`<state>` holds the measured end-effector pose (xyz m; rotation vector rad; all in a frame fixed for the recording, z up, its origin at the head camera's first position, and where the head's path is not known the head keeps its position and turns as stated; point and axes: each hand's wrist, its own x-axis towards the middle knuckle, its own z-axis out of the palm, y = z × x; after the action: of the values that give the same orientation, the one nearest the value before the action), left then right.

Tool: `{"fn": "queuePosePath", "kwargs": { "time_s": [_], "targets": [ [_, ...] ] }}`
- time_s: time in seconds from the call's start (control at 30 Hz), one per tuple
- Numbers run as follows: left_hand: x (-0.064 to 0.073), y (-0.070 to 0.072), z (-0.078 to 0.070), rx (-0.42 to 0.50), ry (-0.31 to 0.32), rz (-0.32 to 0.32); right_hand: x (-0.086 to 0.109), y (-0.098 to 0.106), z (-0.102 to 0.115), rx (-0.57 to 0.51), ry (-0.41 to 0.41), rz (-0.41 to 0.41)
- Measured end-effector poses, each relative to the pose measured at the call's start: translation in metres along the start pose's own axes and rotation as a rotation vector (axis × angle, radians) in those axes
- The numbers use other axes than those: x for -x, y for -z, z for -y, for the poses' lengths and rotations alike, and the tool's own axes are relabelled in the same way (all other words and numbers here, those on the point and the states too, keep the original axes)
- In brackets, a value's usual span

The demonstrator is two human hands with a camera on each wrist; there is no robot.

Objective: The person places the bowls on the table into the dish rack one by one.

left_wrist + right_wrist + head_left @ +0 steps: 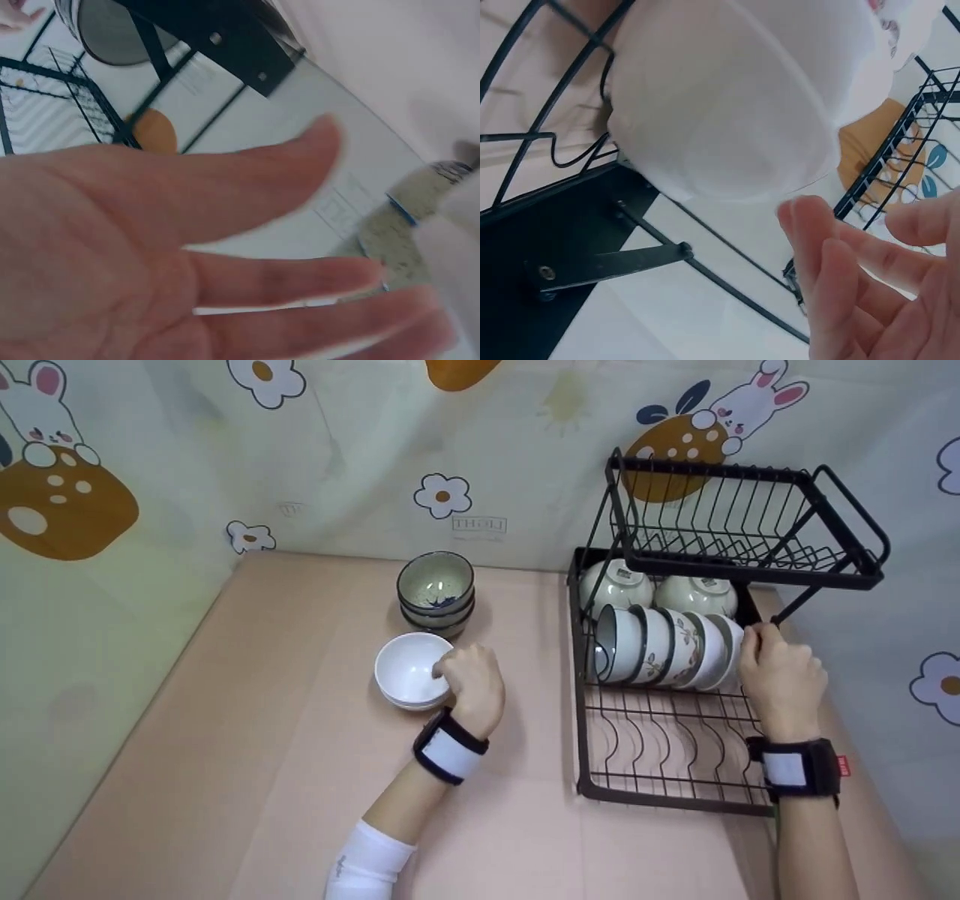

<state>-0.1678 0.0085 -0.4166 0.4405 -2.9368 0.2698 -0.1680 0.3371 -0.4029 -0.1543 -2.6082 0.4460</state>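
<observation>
My left hand (476, 682) is at the right rim of a small stack of white bowls (405, 671). Its thumb and fingers (292, 281) are extended and spread apart in the left wrist view, with a white bowl (454, 247) just past the fingertips. On the right, my right hand (784, 679) is beside the outermost white bowl (724, 649) of a row standing on edge in the black dish rack (675, 806). Its loosely bent fingertips (806, 210) come right at that bowl's edge in the right wrist view, the thumb apart.
Behind the white stack stands a stack of grey-green bowls (435, 581). Two upturned bowls (619, 585) sit at the rack's back, under its raised upper tier (742, 562). A patterned sheet (337, 450) hangs behind the table.
</observation>
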Motion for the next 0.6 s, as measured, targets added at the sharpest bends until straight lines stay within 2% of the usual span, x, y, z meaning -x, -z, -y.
{"fn": "queuePosePath", "kwargs": {
  "time_s": [0.1,0.17,0.3,0.43,0.6],
  "targets": [
    [-0.004,0.001,0.005,0.048,-0.016,0.118,0.003,-0.001,0.005,0.002,0.076,-0.029],
    [-0.006,0.001,0.008,0.07,-0.038,0.15,0.005,-0.003,0.01,-0.008,0.136,-0.06],
    [-0.009,0.0,0.009,0.087,-0.079,0.141,0.01,-0.006,0.021,-0.034,0.252,-0.117],
    [-0.008,0.002,0.011,0.058,-0.106,0.115,0.015,-0.008,0.034,-0.048,0.336,-0.118],
    [-0.006,0.007,0.017,0.037,-0.164,0.062,0.021,-0.01,0.047,-0.063,0.391,-0.106]
  ]
}}
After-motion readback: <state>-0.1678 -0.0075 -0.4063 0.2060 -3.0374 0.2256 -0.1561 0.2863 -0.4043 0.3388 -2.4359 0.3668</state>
